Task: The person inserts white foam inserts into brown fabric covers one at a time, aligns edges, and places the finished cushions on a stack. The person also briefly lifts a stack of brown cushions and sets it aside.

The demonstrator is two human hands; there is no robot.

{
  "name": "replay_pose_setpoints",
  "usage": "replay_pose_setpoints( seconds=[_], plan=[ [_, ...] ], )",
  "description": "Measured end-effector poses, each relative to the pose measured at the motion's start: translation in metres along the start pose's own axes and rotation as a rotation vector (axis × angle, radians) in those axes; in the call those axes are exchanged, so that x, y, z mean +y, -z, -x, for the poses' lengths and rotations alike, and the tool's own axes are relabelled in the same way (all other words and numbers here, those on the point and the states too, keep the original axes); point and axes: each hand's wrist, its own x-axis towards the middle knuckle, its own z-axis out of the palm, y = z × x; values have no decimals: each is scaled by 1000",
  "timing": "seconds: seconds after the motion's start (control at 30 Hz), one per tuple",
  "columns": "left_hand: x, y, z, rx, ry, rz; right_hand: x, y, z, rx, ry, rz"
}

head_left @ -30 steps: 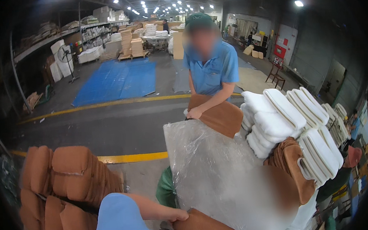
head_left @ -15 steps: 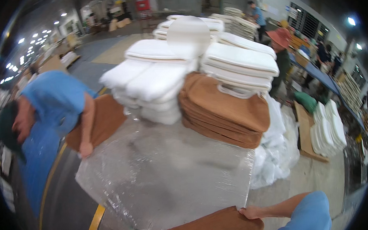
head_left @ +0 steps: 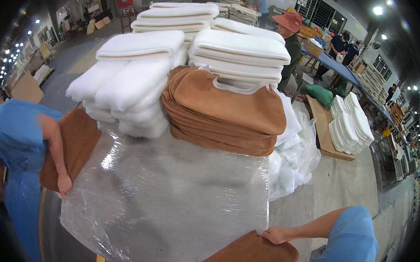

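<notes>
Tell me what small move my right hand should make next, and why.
Perhaps lift the brown piece toward the brown stack, where similar pieces lie piled on the plastic-covered surface; your right hand holds this piece by its edge.

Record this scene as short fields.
Right grip: closed on the edge of a flat brown fabric pad
Left grip: out of view
Surface: flat grey surface under clear plastic film
Far side: stack of brown fabric pads, thick white pads stacked beyond
Co-worker: person in blue shirt, touching another brown pad
</notes>
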Motion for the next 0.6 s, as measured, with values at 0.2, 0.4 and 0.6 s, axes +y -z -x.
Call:
replay_pose_setpoints(
  seconds=[0.2, 0.4, 0.6],
  plan=[
    [-24, 12, 7, -103, -19, 176, 10, -2, -18, 94, -84, 81],
    [-84, 51, 50, -461, 15, 447, -11, 27, 74, -175, -186, -420],
    [-49, 46, 154, -283, -48, 28, -34, 17, 133, -267, -264, -352]
  ],
)
